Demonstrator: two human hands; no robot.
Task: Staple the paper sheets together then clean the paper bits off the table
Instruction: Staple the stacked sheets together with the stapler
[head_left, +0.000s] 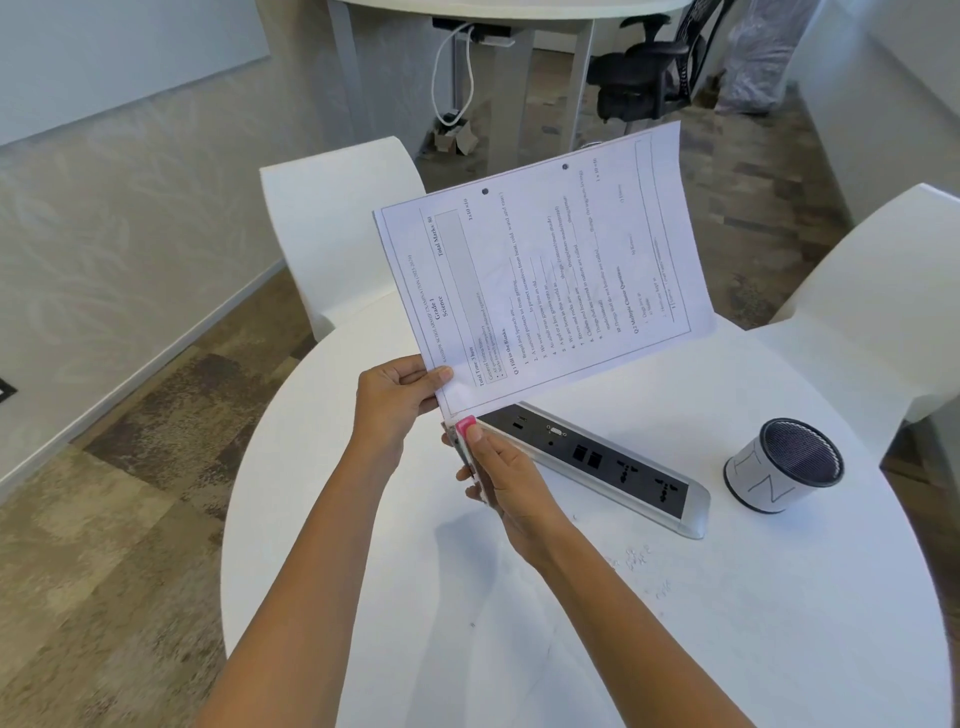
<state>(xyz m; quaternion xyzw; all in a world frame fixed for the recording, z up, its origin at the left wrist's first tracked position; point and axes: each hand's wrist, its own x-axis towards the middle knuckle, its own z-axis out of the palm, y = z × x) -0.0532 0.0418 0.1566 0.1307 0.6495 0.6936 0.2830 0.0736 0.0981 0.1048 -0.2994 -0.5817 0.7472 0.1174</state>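
Over the white surface (363, 571), the paper sheets (545, 270) meet the stapler (465, 431) at one corner.
The left grip (392, 397) pinches the sheets' lower edge, thumb on top; the right grip (511, 478) is curled round the pink-tipped stapler. Farther right, paper bits (635, 558) lie scattered on the surface.

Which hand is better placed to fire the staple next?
Right, probably. The right hand grips the stapler, whose pink end sits at the lower corner of the paper sheets. The left hand pinches the sheets' edge, holding them up.
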